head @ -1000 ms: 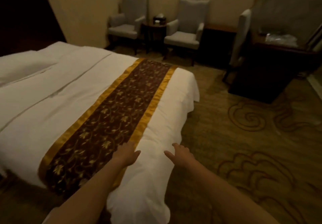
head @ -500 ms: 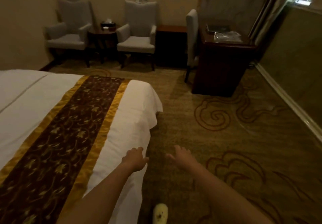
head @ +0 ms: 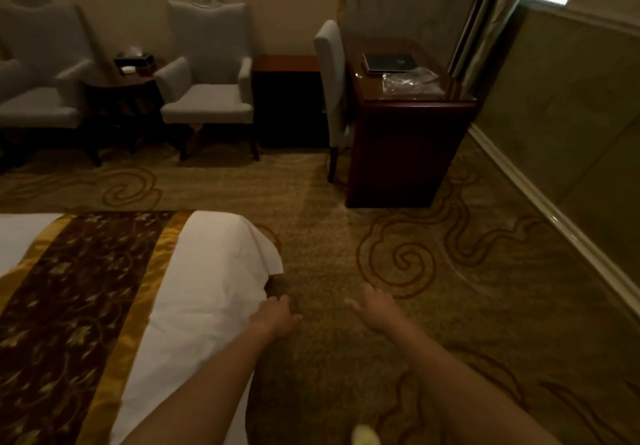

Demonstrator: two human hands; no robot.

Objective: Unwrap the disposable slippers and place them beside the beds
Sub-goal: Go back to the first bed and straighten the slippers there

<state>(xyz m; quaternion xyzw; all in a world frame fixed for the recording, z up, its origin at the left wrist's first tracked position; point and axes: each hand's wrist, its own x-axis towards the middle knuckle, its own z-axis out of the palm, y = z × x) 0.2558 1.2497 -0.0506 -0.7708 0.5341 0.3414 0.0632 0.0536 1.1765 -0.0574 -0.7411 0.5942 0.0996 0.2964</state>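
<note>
A bed (head: 207, 271) with white linen and a brown-and-gold runner (head: 69, 306) fills the lower left. My left hand (head: 275, 316) hovers at the bed's foot corner, fingers loosely curled and holding nothing. My right hand (head: 372, 307) is stretched out over the carpet, fingers spread and holding nothing. A crumpled clear plastic wrapper (head: 408, 80) lies on the dark wooden desk (head: 408, 153) at the back right. No slipper shows clearly; a pale toe tip (head: 365, 436) pokes in at the bottom edge.
Two grey armchairs (head: 207, 98) flank a small round table (head: 124, 98) with a tissue box against the far wall. A grey desk chair (head: 332, 98) stands by the desk. A black folder (head: 389, 61) lies on the desk. Patterned carpet (head: 415, 271) spreads to the right wall.
The view has swung right, off the bed and toward the desk. Both hands have left the bed's surface and now hang over its corner and the carpet.
</note>
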